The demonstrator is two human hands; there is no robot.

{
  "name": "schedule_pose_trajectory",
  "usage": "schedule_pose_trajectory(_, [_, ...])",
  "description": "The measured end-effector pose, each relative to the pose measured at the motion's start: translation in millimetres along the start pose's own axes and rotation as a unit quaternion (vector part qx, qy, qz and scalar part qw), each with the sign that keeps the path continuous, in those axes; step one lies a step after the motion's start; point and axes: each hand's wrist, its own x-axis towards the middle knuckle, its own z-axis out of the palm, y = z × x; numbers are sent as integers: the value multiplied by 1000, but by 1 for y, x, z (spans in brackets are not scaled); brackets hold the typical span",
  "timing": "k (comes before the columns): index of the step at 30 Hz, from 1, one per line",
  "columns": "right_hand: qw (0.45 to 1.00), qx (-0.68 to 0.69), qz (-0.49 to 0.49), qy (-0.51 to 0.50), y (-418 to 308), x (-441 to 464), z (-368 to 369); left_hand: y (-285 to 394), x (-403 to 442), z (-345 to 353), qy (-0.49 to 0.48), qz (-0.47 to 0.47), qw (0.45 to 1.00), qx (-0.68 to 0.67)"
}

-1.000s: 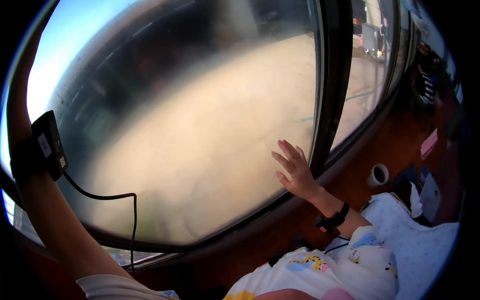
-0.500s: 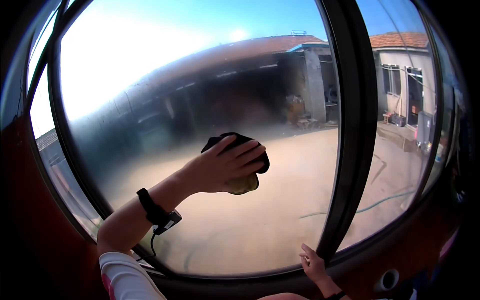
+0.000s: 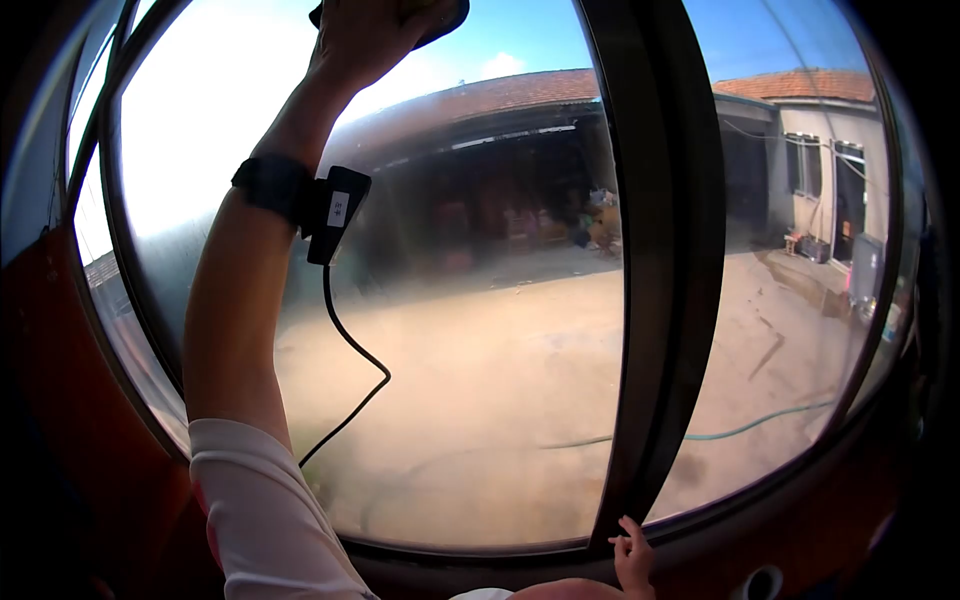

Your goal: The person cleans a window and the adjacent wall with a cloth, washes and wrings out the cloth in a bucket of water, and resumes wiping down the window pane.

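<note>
My left hand (image 3: 362,42) is raised to the upper part of a large window pane (image 3: 450,400), pressing a dark cloth (image 3: 450,22) against the glass. Only the cloth's edges show around the hand, and the top of both is cut off by the view. The glass looks hazy at left and low down. At the bottom right, my right hand (image 3: 632,558) is beside the foot of the dark upright window frame (image 3: 665,250). Its fingers are stretched out and apart, holding nothing; whether they touch the frame I cannot tell.
A black strap with a small box (image 3: 338,215) sits on my left forearm, and a black cable (image 3: 385,375) hangs from it. At the lower right is a round pipe-like opening (image 3: 763,583). Outside the glass are a yard, a hose (image 3: 760,423) and tiled-roof buildings (image 3: 800,88).
My left hand has swept up and to the left with the cloth, from mid-pane to the top. The view has shifted slightly. My right hand stays near the frame's foot.
</note>
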Motion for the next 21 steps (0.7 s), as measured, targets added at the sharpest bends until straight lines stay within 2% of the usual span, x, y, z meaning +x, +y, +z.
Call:
schedule_pose_trajectory(1, [1000, 13, 11, -3, 8, -3, 1, 36, -16, -19, -28, 41, 998, -33])
schedule_pose_trajectory(2, [1000, 20, 13, -3, 10, -3, 0, 62, -40, -15, -8, 101, 990, -94])
schedule_pose_trajectory(3, [1000, 0, -5, -18, 13, -2, -2, 97, -61, -33, -93, 104, 983, -120])
schedule_pose_trajectory(5, [998, -28, -36, -39, 7, 1, -10, 151, -108, -65, -204, 149, 953, -169])
schedule_pose_trajectory(7, [998, -22, -33, -50, 11, 5, -11, 193, -164, -80, -185, 205, 944, -180])
schedule_pose_trajectory(9, [998, -14, -32, -48, 7, 7, -16, 225, -213, -95, -217, 342, 908, -109])
schedule_pose_trajectory(11, [998, -13, -28, -54, 3, 7, -22, 237, -236, -108, -196, 448, 860, -150])
schedule_pose_trajectory(14, [998, 7, -6, -56, 22, -3, -27, 224, -221, -92, -174, 456, 857, -165])
schedule_pose_trajectory(15, [998, 12, -5, -53, 30, -8, -30, 210, -195, -84, -182, 415, 879, -148])
schedule_pose_trajectory(16, [999, 19, -3, -50, 35, -10, -32, 192, -161, -78, -243, 299, 901, -197])
schedule_pose_trajectory(17, [998, 21, 2, -52, 36, -10, -36, 169, -117, -71, -236, 200, 927, -211])
schedule_pose_trajectory(19, [998, -20, 11, -56, 39, -17, -49, 117, -47, -31, -88, 128, 975, -157])
schedule_pose_trajectory(20, [998, -9, 18, -52, 44, -18, -50, 82, -13, -3, -56, 115, 985, -112])
schedule_pose_trajectory(21, [998, -12, 22, -57, 41, -17, -53, 71, 19, -3, -37, 38, 998, -15])
